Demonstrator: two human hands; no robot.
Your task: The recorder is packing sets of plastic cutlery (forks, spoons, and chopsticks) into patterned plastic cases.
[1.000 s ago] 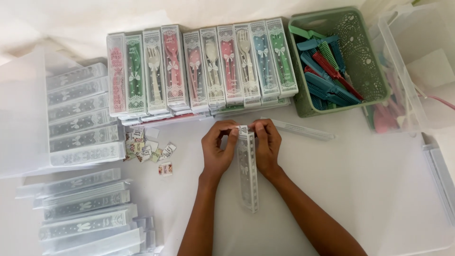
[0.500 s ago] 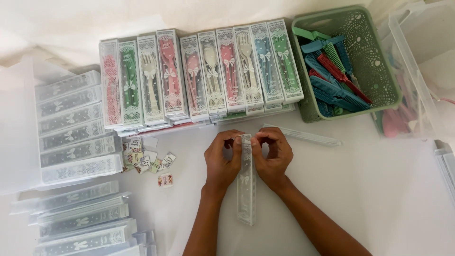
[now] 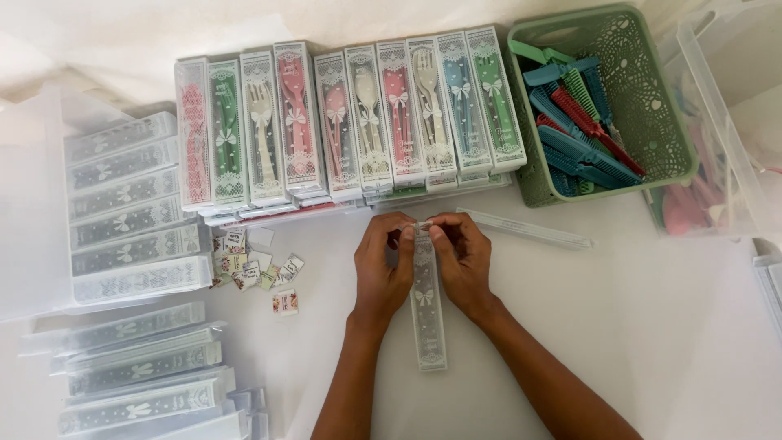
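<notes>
in front of the long row of packed cutlery boxes (image 3: 342, 122), on the white table (image 3: 652, 326), a narrow clear box (image 3: 427, 301) with lace print is lying flat with its long axis running straight away from the person, far end pointing at that row and near end pointing back between the forearms. both hands are meeting at the far end, so the rest of the box is trailing toward the body, unsupported except by the table.

the left hand (image 3: 381, 265) is sitting just left of the box and the right hand (image 3: 463, 261) just right of it, about equally near; neither is clearly leading. each hand is curling closed, thumb and forefinger pinching the top flap of the box from its own side, the fingertips almost touching over the end. whether anything is inside the box i cannot tell.

to the right of the row, a green basket (image 3: 676, 98) is holding blue, red and green combs (image 3: 582, 134). a loose clear sleeve (image 3: 525, 229) is lying just beyond the right hand, nearer the row. to the left of the row, stacks of empty lace boxes (image 3: 130, 204) are lying, and a scatter of small stickers (image 3: 252, 265) is sitting below the row's left end, well apart from the left hand.
</notes>
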